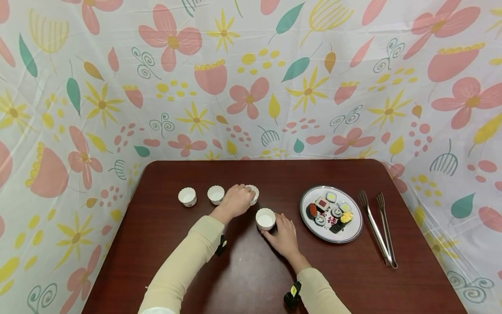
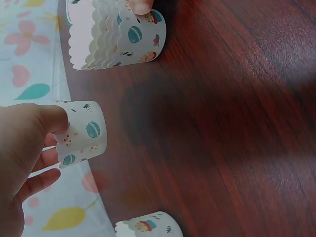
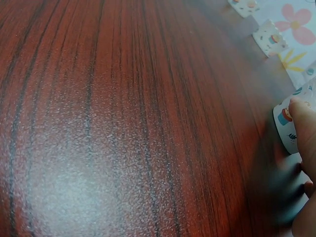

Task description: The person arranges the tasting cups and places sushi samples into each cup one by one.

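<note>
With thumb and fingers at its rim, my left hand (image 1: 236, 201) holds a white scalloped paper baking cup (image 2: 86, 131) printed with small coloured pictures. My right hand (image 1: 284, 234) grips a stack of the same cups (image 1: 265, 219), nearer to me and slightly right. Several nested rims show on this stack in the left wrist view, where a right fingertip (image 2: 142, 6) presses its side. Two more baking cups, one in the middle (image 1: 216, 194) and one at the far left (image 1: 187, 197), stand upright in a row left of my left hand.
On the right of the dark wooden table (image 1: 157, 261) sits a round plate (image 1: 354, 233) bearing several sushi pieces. Metal tongs (image 1: 378, 233) lie beside it, spread apart. A flower-printed cloth (image 1: 251, 131) hangs behind the table's back edge.
</note>
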The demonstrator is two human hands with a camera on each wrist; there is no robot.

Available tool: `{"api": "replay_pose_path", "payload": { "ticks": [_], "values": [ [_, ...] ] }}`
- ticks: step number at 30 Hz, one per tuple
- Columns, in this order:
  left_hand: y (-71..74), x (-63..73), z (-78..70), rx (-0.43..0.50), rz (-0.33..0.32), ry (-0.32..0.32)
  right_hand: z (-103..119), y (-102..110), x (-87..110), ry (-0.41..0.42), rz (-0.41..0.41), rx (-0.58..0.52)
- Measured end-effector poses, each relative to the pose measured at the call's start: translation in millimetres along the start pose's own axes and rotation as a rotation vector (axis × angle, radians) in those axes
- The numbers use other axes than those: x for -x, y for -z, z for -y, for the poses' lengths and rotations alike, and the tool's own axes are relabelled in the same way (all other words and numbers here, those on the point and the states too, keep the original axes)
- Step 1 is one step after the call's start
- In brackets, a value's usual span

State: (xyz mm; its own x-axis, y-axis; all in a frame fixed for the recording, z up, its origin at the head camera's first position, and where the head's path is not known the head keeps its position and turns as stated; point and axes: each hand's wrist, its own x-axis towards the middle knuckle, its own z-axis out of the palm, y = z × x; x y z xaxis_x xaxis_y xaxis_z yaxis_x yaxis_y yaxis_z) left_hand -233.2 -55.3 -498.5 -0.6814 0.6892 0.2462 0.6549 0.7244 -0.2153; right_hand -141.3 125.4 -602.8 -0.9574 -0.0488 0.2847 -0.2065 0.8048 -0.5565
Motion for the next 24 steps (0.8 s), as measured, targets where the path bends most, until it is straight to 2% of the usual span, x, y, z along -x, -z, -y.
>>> {"api": "replay_pose_path", "payload": {
  "ticks": [4,11,16,24],
  "values": [
    [-5.2,-0.9,-1.1,0.018,0.034,0.019,0.3,0.4,0.5,-0.001,-0.001,-0.002],
    [-13.2,-1.1,-1.1,0.032,0.173,0.100,1.7,2.2,0.2,-0.005,0.003,-0.002],
    [-19.9,0.7,0.3,0.039,0.205,0.145,1.2,1.4,-0.1,-0.002,0.004,-0.003],
    [-29.6,2.7,2.5,0.050,0.219,0.184,1.8,2.3,0.0,-0.010,0.020,-0.003]
  ]
}}
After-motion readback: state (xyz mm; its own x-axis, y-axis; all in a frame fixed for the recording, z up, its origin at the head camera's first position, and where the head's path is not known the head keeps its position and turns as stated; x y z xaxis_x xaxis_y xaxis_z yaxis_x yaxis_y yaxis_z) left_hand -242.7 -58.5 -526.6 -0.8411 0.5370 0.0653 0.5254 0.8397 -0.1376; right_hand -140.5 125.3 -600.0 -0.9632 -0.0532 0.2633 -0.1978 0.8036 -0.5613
